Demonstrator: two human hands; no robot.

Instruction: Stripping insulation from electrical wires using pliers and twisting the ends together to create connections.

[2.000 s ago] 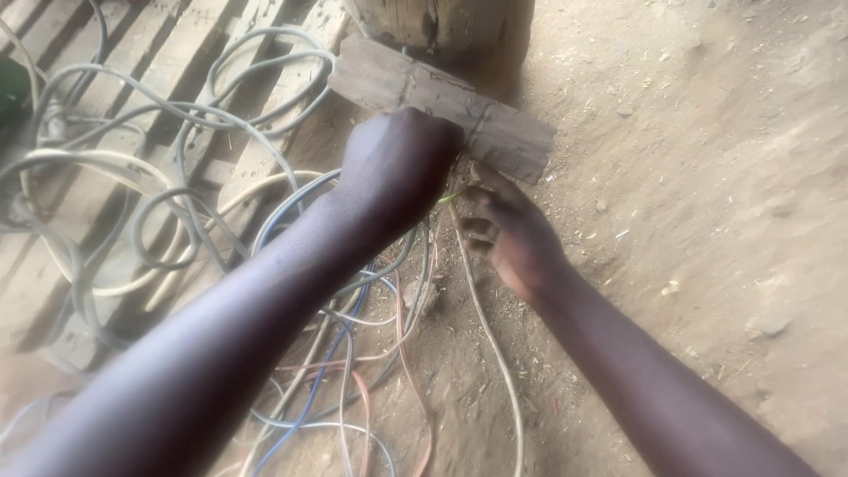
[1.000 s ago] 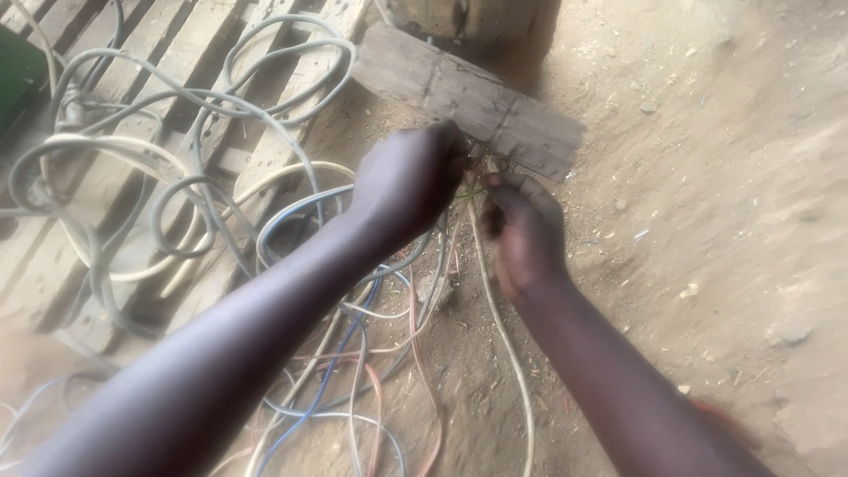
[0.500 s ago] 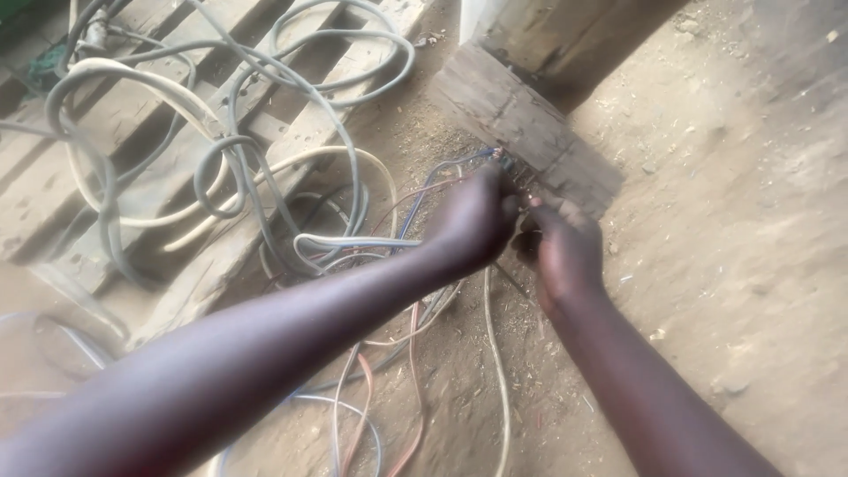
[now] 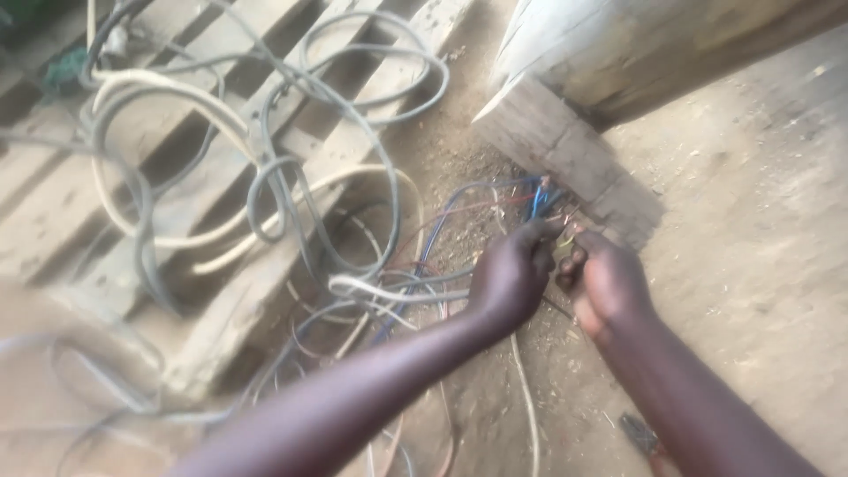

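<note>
Thin wires bunched at the plank

A cluster of thin coloured wires (image 4: 539, 199), blue and reddish, rises from the dirt floor, ends gathered just beside the wooden plank, far of centre, strands trailing left and near across the ground.

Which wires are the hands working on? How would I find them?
Find the wooden block on the dirt. At its lower edge, both hands pinch a small bunch of thin wires. They are blue and red, unlike the thick grey cables on the pallet.
</note>
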